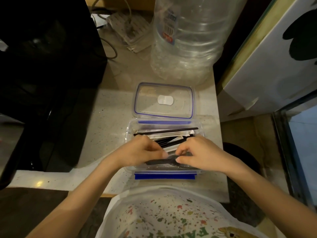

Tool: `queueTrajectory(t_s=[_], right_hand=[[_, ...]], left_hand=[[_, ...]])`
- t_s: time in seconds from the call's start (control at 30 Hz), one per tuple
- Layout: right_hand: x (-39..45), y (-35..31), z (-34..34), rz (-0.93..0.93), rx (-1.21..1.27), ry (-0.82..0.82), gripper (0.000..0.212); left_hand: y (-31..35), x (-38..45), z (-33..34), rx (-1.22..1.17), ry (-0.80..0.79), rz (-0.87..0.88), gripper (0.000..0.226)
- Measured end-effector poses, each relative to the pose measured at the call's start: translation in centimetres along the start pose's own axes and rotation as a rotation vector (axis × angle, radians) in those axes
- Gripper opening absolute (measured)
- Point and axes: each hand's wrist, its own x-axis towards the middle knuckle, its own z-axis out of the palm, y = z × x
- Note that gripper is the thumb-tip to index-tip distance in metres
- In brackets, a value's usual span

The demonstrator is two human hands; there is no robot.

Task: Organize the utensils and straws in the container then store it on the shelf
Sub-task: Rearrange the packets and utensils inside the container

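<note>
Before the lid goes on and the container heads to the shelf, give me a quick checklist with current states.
1. Lid off and within reach behind the container: ok.
2. Black straws lying fully inside the walls: not ok, one long straw rests across the far rim.
3. Wrapped black utensil released: not ok, left hand and right hand both grip it.
4. Blue latches folded open: ok.
5. Shelf clear: cannot tell.

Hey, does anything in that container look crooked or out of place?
Yes: one black straw lies tilted along the far side of the container, its right end riding up over the rim instead of lying inside.
</note>
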Motion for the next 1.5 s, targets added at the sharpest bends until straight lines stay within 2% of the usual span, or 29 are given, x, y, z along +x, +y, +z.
queueTrajectory(t_s=[0.07, 0.13, 0.23, 0.4, 0.7, 0.83, 0.97, 1.2, 1.33, 1.5], right_hand=[[-0.1, 0.3, -0.3, 0.009, -0.022, 0.000, 0.018], [-0.2, 0.5, -0.5, 0.006, -0.047, 0.002, 0.019], [-0.2, 0.3, -0.5, -0.024, -0.077, -0.011, 0.020], [-0.5, 0.0, 0.3, -0.061, -0.126, -0.013, 0.017], [-0.3, -0.2, -0.4, -0.004, -0.075, 0.034, 0.015], [0.8, -1.2, 0.8, 0.118, -0.081, 0.049, 0.014], [1.9, -2.1, 2.1, 0.187, -0.069, -0.030, 0.016], [3.2, -2.5, 2.3, 0.093, -0.357, -0.095, 0.019], [3.3, -2.8, 2.2, 0.003, -0.517, -0.112, 0.010], [3.1, -2.9, 2.3, -0.094, -0.572, -0.128, 0.008]], left_hand=[[-0.1, 0.4, -0.1, 0.015, 0.133, -0.024, 0.025], [-0.3, 0.9, -0.2, 0.250, 0.225, -0.023, 0.020], [-0.4, 1.4, 0.0, 0.564, 0.207, -0.044, 0.022], [-0.7, 2.2, 0.9, 0.754, 0.118, -0.020, 0.025], [-0.5, 2.8, 0.1, 0.815, 0.200, 0.030, 0.018], [-0.1, 3.3, -0.8, 0.858, 0.224, 0.033, 0.021], [-0.3, 3.3, -0.6, 0.798, 0.180, 0.032, 0.020], [-0.5, 2.8, -1.1, 0.711, 0.186, 0.038, 0.010], [-0.4, 2.5, -1.2, 0.707, 0.204, 0.050, 0.008], [-0.5, 1.8, -1.1, 0.734, 0.211, 0.083, 0.006]])
